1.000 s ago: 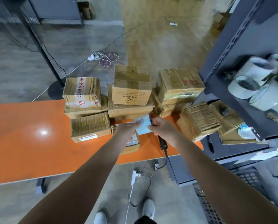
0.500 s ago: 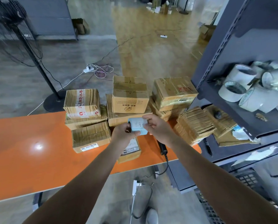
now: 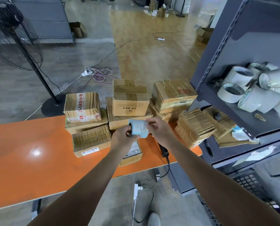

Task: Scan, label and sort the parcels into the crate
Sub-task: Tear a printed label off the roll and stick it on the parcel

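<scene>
Both hands are up over the orange table [image 3: 30, 152] on a light-blue label roll [image 3: 140, 128]: left hand [image 3: 124, 140] wrapped round its left end, right hand [image 3: 160, 131] pinching the loose edge up top. Right behind it the taped cardboard parcels [image 3: 130, 98] are stacked along the table's far side, one more parcel [image 3: 132, 154] sits half hidden under the left forearm, and a black corded scanner [image 3: 163, 150] lies under the right wrist. Grey shelving [image 3: 217, 54] with white tape rolls [image 3: 243, 88] crowds the right, with the black crate [image 3: 250, 185] low beneath it.
</scene>
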Demonstrator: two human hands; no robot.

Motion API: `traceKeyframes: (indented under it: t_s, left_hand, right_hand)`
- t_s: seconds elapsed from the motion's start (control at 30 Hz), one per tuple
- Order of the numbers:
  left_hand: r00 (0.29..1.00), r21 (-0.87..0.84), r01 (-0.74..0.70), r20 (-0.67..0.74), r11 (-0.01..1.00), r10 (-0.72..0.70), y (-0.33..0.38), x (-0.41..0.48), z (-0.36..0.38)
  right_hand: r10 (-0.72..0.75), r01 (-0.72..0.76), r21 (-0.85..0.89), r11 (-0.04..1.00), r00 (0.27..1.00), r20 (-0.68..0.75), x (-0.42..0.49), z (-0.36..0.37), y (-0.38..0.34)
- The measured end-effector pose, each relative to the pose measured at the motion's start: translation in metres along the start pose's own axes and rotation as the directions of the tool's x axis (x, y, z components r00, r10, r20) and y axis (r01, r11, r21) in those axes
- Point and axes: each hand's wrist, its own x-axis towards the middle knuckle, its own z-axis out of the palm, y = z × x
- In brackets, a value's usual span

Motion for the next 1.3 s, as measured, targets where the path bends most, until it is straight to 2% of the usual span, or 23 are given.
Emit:
traceKeyframes:
  t_s: [0.43, 0.63, 0.7, 0.8, 0.97, 1.1, 1.2, 1.3]
  left_hand:
    - [0.998, 0.144, -0.068, 0.020, 0.987, 0.066, 0.000, 0.002, 0.008]
    - [0.995, 0.197, -0.089, 0.060, 0.976, 0.079, 0.004, 0.000, 0.013]
    - [0.998, 0.139, -0.043, 0.041, 0.989, 0.038, 0.008, 0.000, 0.013]
    - [0.999, 0.008, 0.014, 0.040, 1.000, -0.014, 0.014, 0.000, 0.012]
    - [0.994, -0.031, 0.046, 0.098, 0.998, -0.043, 0.014, 0.002, 0.012]
    - [0.996, -0.088, 0.056, 0.079, 0.995, -0.049, 0.009, 0.001, 0.014]
    - [0.998, -0.070, 0.029, 0.059, 0.997, -0.025, 0.007, 0.002, 0.015]
    - [0.998, -0.060, -0.014, 0.063, 0.998, 0.018, 0.009, 0.002, 0.016]
  right_hand:
    - [0.059, -0.059, -0.028, 0.998, 0.998, -0.004, 0.003, -0.008, 0.004]
    - [0.057, -0.060, -0.060, 0.996, 0.997, -0.048, 0.000, -0.007, 0.008]
    - [0.041, -0.044, -0.052, 0.998, 0.997, -0.067, -0.002, -0.005, 0.009]
    - [0.014, -0.014, -0.047, 0.999, 1.000, 0.009, -0.005, -0.002, 0.010]
    - [-0.004, 0.007, -0.022, 1.000, 0.995, 0.097, -0.011, -0.004, 0.014]
    - [0.028, -0.041, 0.113, 0.993, 0.993, 0.114, -0.015, -0.006, 0.016]
    - [0.114, -0.150, 0.301, 0.942, 0.984, 0.134, -0.017, -0.007, 0.014]
    - [0.176, -0.202, 0.409, 0.890, 0.979, 0.100, -0.017, -0.006, 0.011]
